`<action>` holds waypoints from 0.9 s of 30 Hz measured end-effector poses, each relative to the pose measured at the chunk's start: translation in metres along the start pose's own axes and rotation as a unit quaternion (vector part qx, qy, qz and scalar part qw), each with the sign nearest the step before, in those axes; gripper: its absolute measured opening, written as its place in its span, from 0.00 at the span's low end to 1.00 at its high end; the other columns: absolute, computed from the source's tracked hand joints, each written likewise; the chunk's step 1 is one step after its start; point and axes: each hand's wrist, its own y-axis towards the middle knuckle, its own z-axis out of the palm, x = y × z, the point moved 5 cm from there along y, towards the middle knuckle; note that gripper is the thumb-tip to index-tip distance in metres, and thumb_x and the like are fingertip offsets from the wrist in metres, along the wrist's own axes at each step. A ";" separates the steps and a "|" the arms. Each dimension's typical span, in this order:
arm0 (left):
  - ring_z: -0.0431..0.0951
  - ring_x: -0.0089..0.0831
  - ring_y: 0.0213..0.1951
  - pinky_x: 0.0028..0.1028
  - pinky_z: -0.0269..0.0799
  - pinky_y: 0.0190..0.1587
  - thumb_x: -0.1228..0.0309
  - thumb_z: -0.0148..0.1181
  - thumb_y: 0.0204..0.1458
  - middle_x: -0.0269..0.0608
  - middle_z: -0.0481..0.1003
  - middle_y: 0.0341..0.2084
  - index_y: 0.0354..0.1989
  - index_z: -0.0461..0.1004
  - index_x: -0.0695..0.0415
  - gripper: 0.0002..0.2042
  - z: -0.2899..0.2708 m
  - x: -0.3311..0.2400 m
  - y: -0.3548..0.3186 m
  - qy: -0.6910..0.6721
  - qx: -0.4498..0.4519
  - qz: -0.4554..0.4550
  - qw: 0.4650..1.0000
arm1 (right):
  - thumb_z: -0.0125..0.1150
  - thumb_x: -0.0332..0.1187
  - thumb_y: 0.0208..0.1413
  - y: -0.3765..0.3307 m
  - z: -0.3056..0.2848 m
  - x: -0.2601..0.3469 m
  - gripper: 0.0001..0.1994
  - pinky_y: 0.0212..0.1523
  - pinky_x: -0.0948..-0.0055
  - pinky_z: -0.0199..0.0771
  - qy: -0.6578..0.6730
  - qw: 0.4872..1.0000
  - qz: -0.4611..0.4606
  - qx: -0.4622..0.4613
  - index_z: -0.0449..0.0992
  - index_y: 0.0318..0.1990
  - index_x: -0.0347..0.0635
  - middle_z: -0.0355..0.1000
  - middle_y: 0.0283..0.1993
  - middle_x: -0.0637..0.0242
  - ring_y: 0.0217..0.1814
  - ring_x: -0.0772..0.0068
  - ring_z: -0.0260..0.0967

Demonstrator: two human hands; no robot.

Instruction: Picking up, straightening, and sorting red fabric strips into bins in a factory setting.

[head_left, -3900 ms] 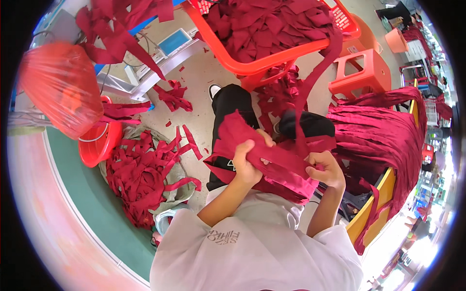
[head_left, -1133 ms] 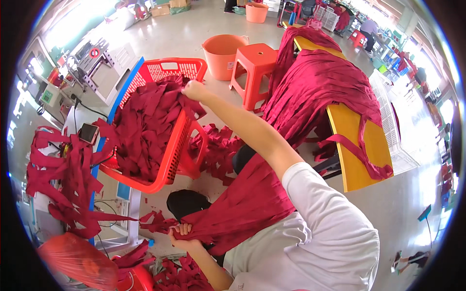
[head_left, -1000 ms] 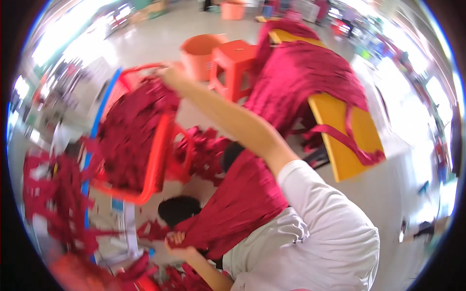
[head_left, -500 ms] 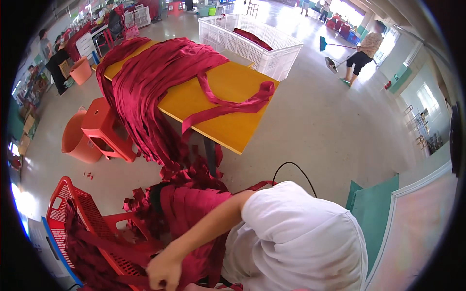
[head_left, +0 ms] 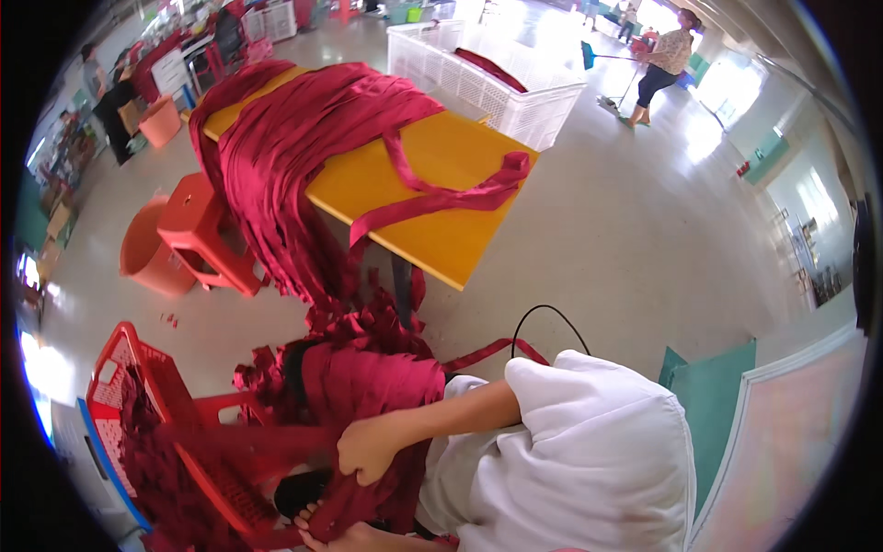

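Observation:
My right hand point(head_left: 370, 448) is closed in a fist on a dark-red fabric strip point(head_left: 267, 440), which stretches left, blurred, toward the red basket point(head_left: 164, 368). Lower down, at the bottom edge, my left hand point(head_left: 336, 535) has its fingers curled round a fold of the same red fabric point(head_left: 354, 501). A dark rounded thing point(head_left: 299, 492) shows beside the left hand, its kind unclear. Loose red strips point(head_left: 152, 460) fill and spill over the basket. Just beyond my right hand lies a wide bundle of red fabric point(head_left: 368, 382).
A yellow-topped table point(head_left: 432, 230) carries a heap of long red strips point(head_left: 303, 138) hanging to the floor. Left of it stand a red stool point(head_left: 198, 216) and an orange tub point(head_left: 152, 253). Behind is a white crate point(head_left: 543, 101). Farther right, a person point(head_left: 658, 69) holds a broom.
My right hand has moved up and to the right, drawing the strip across. My left hand shows more at the bottom edge. The person with the broom has shifted left and away.

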 end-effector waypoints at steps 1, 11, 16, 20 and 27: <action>0.78 0.40 0.35 0.35 0.77 0.41 0.67 0.52 0.50 0.50 0.77 0.33 0.37 0.75 0.67 0.14 -0.002 -0.006 -0.002 0.115 -0.014 0.094 0.989 | 0.55 0.41 0.40 -0.001 -0.003 -0.004 0.15 0.34 0.49 0.72 -0.014 1.000 0.016 0.006 0.78 0.27 0.37 0.74 0.26 0.49 0.32 0.44 0.73; 0.72 0.29 0.35 0.26 0.65 0.44 0.70 0.53 0.47 0.39 0.73 0.28 0.27 0.71 0.63 0.07 0.072 0.017 -0.061 0.133 0.106 -0.152 0.974 | 0.49 0.33 0.64 0.000 -0.037 0.014 0.12 0.46 0.73 0.67 0.299 0.951 0.071 0.024 0.73 0.47 0.33 0.70 0.44 0.64 0.46 0.73 0.67; 0.74 0.25 0.37 0.25 0.69 0.42 0.76 0.57 0.50 0.35 0.75 0.32 0.35 0.74 0.62 0.05 0.066 0.019 -0.081 0.175 0.133 -0.139 0.966 | 0.55 0.35 0.64 0.048 -0.013 0.044 0.12 0.35 0.79 0.68 0.448 0.887 0.080 0.079 0.73 0.44 0.33 0.69 0.30 0.68 0.31 0.80 0.66; 0.75 0.24 0.41 0.26 0.71 0.45 0.77 0.59 0.52 0.35 0.75 0.36 0.42 0.73 0.62 0.09 0.059 0.028 -0.082 0.201 0.142 -0.144 0.959 | 0.63 0.34 0.56 0.078 -0.001 0.054 0.11 0.32 0.76 0.69 0.310 0.944 0.072 0.090 0.75 0.38 0.33 0.72 0.29 0.66 0.30 0.75 0.71; 0.76 0.25 0.41 0.27 0.72 0.45 0.75 0.61 0.53 0.35 0.77 0.36 0.43 0.74 0.61 0.10 0.046 0.050 -0.087 0.189 0.149 -0.118 0.963 | 0.60 0.34 0.58 0.094 -0.009 0.064 0.14 0.36 0.72 0.75 0.170 0.985 0.022 -0.028 0.75 0.47 0.34 0.77 0.33 0.53 0.34 0.67 0.78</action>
